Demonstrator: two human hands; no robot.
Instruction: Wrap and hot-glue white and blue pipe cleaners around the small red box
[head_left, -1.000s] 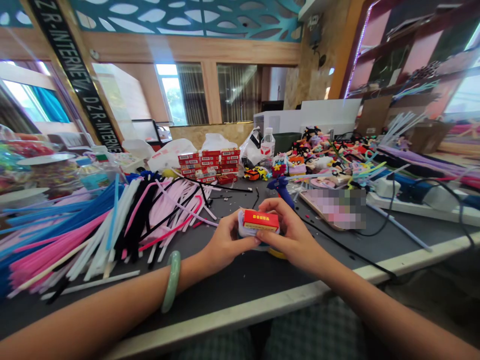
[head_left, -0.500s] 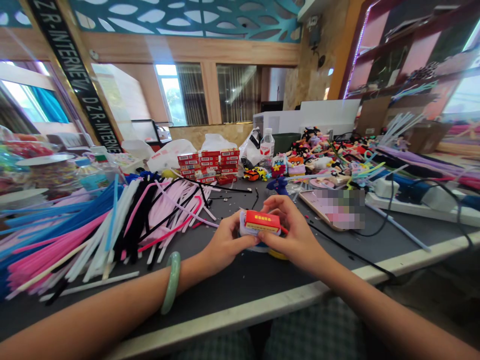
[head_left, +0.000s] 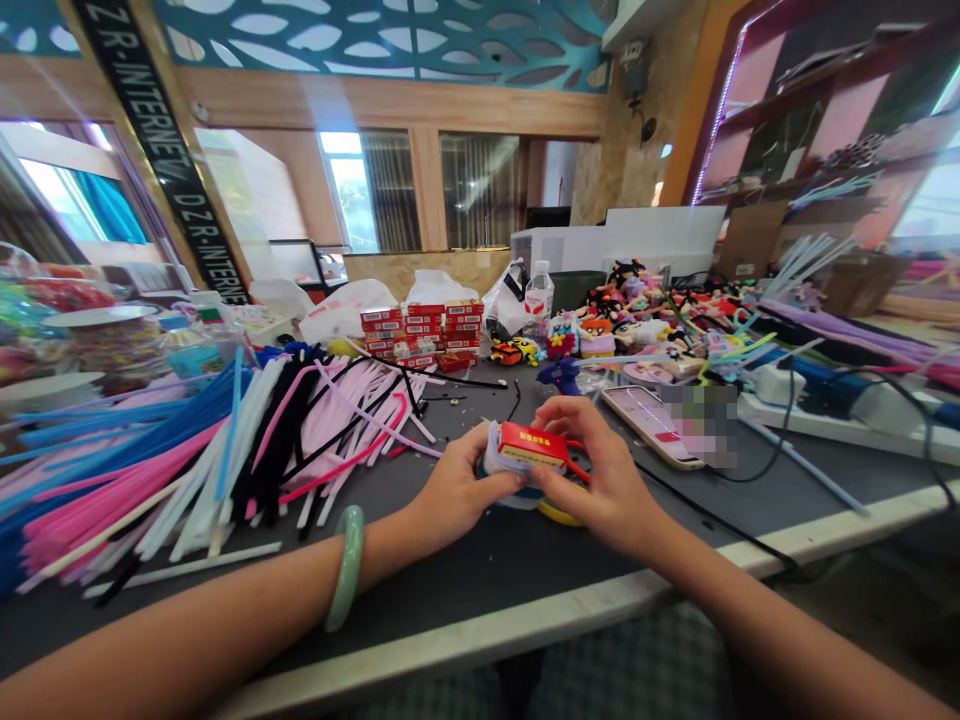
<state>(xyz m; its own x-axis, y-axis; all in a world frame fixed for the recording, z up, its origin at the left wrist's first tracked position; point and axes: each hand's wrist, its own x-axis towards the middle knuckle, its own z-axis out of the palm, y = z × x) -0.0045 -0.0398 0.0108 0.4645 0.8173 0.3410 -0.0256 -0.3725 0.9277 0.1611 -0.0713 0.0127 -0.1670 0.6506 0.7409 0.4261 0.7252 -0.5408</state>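
Note:
In front of me, a small red box with yellow print point(head_left: 534, 440) rests in or against a pale fuzzy piece point(head_left: 501, 461), which looks like coiled pipe cleaner. My left hand point(head_left: 466, 478) pinches the left side of the two, thumb at the front. From the right, my right hand point(head_left: 596, 475) grips the box with its thumb low at the front edge and its fingers curved behind. An orange-red bit point(head_left: 577, 470) shows between the box and my right palm. Beneath lies something with a yellow curved edge point(head_left: 559, 514), mostly hidden.
Bundles of pipe cleaners point(head_left: 195, 460) cover the left. Stacked red boxes point(head_left: 424, 330) stand behind, near a plastic bottle point(head_left: 538, 290). A blue glue gun point(head_left: 559, 376), a phone point(head_left: 649, 425), fuzzy dolls point(head_left: 637, 320) and a power strip point(head_left: 817, 418) with cables lie to the right.
The red box has turned slightly, its right end now tipped lower. My right palm sits a little farther from it, so more of the orange-red bit shows. The view has shifted slightly.

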